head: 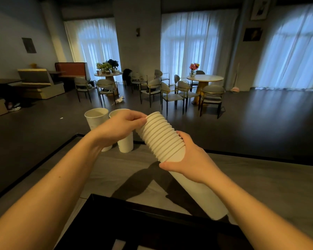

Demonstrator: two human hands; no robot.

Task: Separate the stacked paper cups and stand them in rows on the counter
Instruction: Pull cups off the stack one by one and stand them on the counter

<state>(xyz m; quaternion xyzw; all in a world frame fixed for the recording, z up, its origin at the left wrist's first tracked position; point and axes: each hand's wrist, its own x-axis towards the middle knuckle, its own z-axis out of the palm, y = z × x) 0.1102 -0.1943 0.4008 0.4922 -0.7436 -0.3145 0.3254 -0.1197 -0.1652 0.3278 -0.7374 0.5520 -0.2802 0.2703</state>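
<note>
A long stack of white paper cups is held tilted above the grey counter, rims pointing up and left. My right hand wraps the middle of the stack. My left hand pinches the rim of the topmost cup at the stack's upper end. Two separate white cups stand upright side by side near the counter's far edge: one cup on the left, and a second cup partly hidden behind my left hand.
A black tray or box lies on the counter close to me, below the stack. The counter's far edge has a dark rim. Beyond it is a dim room with round tables and chairs.
</note>
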